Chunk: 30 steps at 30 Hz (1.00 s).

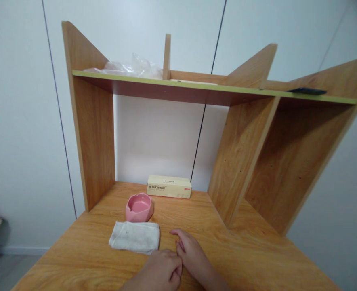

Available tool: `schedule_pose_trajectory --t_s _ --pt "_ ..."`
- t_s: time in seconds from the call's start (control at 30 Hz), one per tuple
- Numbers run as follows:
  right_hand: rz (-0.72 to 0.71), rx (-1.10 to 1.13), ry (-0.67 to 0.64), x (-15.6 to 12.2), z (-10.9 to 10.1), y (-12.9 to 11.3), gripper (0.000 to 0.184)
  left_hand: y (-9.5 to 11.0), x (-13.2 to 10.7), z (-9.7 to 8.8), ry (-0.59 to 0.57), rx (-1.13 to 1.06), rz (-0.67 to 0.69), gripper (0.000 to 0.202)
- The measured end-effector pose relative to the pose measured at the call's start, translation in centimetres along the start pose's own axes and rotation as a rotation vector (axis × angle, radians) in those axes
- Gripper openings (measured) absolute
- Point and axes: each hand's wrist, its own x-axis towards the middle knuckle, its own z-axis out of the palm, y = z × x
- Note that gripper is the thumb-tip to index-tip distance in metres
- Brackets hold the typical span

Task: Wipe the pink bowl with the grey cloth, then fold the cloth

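Note:
My left hand [158,270] rests on the wooden desk [257,258] near its front edge, fingers curled into a loose fist with nothing visible in it. My right hand [190,250] lies beside it, touching it, with fingers stretched forward flat on the wood. A folded white cloth [135,237] lies just left of and beyond both hands. Behind the cloth stands a pink ceramic ashtray [139,207]. A beige cardboard box [169,186] with printed text lies at the back of the desk.
A wooden hutch [89,141] rises from the desk with side panels and an upper shelf [196,87]. A crumpled clear plastic bag [133,68] lies on the shelf at left, a dark flat object [307,91] at right. White wall panels stand behind.

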Motion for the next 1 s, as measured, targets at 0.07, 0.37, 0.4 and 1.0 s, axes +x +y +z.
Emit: schedule_pose_trajectory --t_s 0.07,0.37,0.4,1.0 --pt "0.002 -0.007 -0.003 -0.05 -0.07 -0.11 0.041 0.11 -0.09 -0.12 0.0 0.003 -0.006 0.021" --pt "-0.004 -0.019 0.009 -0.05 -0.1 -0.18 0.04 0.87 -0.36 -0.86 -0.018 0.018 -0.018 0.023" --pt "-0.003 -0.023 0.007 -0.06 -0.1 -0.19 0.041 0.86 -0.35 -0.85 -0.018 0.022 -0.02 0.023" --pt "-0.005 -0.025 0.012 -0.08 -0.17 -0.24 0.041 0.48 -0.18 -0.48 -0.027 0.01 -0.006 0.021"
